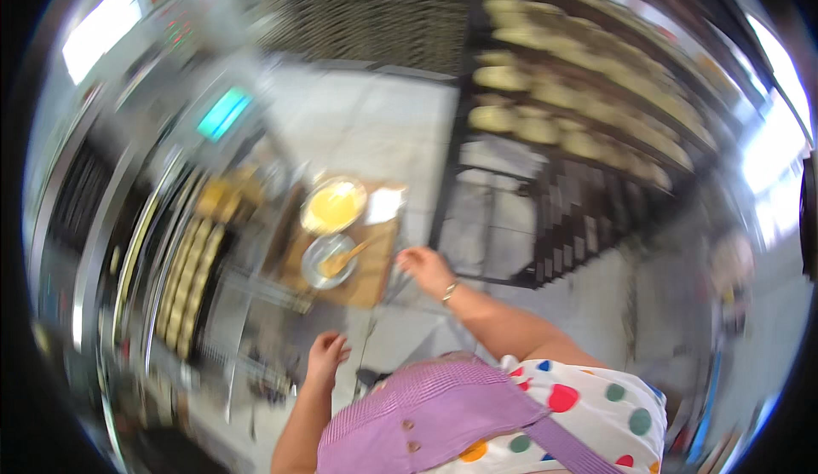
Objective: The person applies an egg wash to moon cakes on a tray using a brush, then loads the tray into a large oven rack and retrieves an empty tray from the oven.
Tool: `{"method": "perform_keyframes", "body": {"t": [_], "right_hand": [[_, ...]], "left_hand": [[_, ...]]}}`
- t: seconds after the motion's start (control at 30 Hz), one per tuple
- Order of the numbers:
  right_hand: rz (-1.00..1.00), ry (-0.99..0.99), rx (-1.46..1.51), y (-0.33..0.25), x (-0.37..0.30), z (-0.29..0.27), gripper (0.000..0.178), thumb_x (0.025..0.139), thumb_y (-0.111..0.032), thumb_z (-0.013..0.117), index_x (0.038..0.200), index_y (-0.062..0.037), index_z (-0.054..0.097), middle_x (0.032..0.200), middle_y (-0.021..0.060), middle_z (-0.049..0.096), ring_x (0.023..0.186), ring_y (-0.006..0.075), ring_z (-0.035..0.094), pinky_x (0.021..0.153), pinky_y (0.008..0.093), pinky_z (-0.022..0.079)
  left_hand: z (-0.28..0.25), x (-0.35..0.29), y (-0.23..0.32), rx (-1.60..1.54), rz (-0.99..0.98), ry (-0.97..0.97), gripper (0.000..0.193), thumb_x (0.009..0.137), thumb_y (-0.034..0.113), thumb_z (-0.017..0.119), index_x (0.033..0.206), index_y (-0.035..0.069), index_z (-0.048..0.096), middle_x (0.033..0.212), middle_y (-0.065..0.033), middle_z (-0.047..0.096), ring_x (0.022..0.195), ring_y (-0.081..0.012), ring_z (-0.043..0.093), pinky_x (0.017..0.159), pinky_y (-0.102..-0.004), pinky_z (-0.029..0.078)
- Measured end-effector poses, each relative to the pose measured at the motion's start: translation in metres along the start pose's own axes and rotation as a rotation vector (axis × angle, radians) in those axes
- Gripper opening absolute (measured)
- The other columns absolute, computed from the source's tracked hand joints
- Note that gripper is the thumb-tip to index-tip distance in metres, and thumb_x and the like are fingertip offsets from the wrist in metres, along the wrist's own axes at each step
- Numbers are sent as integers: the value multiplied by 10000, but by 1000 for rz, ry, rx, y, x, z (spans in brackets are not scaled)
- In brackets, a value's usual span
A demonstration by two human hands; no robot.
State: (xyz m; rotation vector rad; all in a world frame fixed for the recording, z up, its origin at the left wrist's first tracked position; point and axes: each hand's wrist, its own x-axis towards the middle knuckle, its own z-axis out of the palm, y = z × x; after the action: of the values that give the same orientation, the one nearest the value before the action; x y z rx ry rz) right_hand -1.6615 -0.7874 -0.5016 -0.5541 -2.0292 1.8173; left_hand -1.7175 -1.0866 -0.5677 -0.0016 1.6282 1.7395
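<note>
My left hand [326,356] hangs over the floor near the purple apron, its fingers loosely bent and apart, with nothing in it. My right hand [424,271], a bracelet at its wrist, reaches forward beside a brown board-like surface [362,293]. Its fingers are blurred but look loosely spread, and I see nothing held. On that surface stands a round bowl of yellow liquid [333,207]. Nearer to me is a clear bowl [308,268] with a wooden-handled tool [348,256], perhaps a brush, resting in it. Neither hand touches the bowls.
At the right, a tall dark rack [456,159] holds trays of pale dough-like pieces [532,125]. An oven-like machine with a lit screen [224,114] stands on the left, near a tray of yellowish pieces [189,287]. Pale floor tiles [366,108] run between.
</note>
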Motion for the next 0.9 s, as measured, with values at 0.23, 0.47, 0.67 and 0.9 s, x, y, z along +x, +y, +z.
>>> {"method": "perform_keyframes", "body": {"t": [0.23,0.47,0.67,0.9], "right_hand": [[63,-193,-247,28,16,182,272,856,-212,641,1022,1,612,870,41,632,788,109,577,706,256,484],[138,-283,-634,79,71,156,391,784,-212,689,1085,18,591,978,126,633,872,185,598,787,300,479],[59,-147,-944,132,147,107,459,718,-207,703,1087,41,587,1002,227,613,941,316,597,842,367,472],[259,-177,-996,181,209,71,724,671,-203,751,1268,55,432,1217,247,485,1156,354,465,974,385,386]], "left_hand": [[-180,-11,-28,-59,-40,150,340,850,165,626,1135,30,498,1004,-68,581,854,-174,607,714,-311,488],[-155,7,-14,-160,-128,387,398,805,113,644,1150,18,469,1040,-69,546,867,-177,596,722,-325,486],[-170,54,-19,-513,-211,513,452,815,75,597,1213,39,385,1050,-82,508,910,-230,576,740,-361,487],[-173,98,-31,-1117,-128,843,222,901,84,489,1092,13,403,1045,-121,481,926,-284,560,822,-416,507]]}}
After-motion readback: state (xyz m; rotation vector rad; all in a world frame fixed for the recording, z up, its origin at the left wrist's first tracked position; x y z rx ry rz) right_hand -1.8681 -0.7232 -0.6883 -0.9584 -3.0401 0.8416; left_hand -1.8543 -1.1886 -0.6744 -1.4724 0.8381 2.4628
